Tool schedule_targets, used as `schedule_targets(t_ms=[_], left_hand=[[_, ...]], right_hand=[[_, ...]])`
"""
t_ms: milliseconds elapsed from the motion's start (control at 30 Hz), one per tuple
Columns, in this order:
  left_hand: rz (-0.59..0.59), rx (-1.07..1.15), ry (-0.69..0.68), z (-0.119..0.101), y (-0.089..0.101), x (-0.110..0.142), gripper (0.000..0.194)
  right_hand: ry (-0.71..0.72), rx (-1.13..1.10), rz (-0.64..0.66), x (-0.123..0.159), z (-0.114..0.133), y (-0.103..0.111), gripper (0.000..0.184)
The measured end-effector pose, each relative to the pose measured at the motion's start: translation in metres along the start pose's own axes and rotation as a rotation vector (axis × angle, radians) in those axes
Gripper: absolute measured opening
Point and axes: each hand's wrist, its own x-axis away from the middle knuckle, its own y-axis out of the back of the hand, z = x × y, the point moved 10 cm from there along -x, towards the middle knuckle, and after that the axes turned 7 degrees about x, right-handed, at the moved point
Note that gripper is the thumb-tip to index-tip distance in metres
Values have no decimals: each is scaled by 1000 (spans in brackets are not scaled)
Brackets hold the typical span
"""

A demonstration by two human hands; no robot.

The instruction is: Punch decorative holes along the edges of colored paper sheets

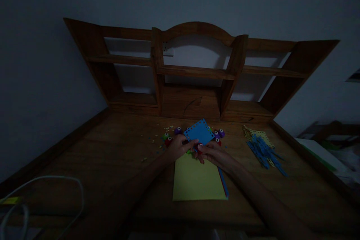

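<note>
Over a stack of paper, my left hand (181, 147) pinches the lower left part of a blue sheet of paper (200, 132), which has small holes punched along its edges. My right hand (216, 153) closes around a small red craft punch (200, 147) at the sheet's near corner. A bit of bright green shows beneath the fingers; what it belongs to is hidden. Yellow paper (198, 183) lies on top of the stack under both hands, with blue and red edges showing at its right side.
Left of the sheet are a green punch (165, 136), a red one and a purple punch (178, 131), among tiny paper bits. More purple punches (221, 133) and a red one (218, 141) are right. Blue paper strips (263, 149) lie farther right. A wooden shelf (194, 70) stands behind.
</note>
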Motion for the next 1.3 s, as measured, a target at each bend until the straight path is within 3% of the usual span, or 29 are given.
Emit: schedule_targets(t_ms=[433, 933, 1100, 1300], left_hand=[[4, 3, -42, 3, 1, -2, 40], [-25, 131, 26, -1, -2, 4, 36], [17, 126, 58, 1, -5, 4, 42], [28, 96, -32, -5, -6, 1, 39]], right_hand=[[-7, -54, -5, -1, -6, -1, 24], [-5, -64, -186, -4, -11, 10, 21], [-1, -78, -233, -4, -8, 14, 20], [16, -53, -202, -4, -7, 14, 27]])
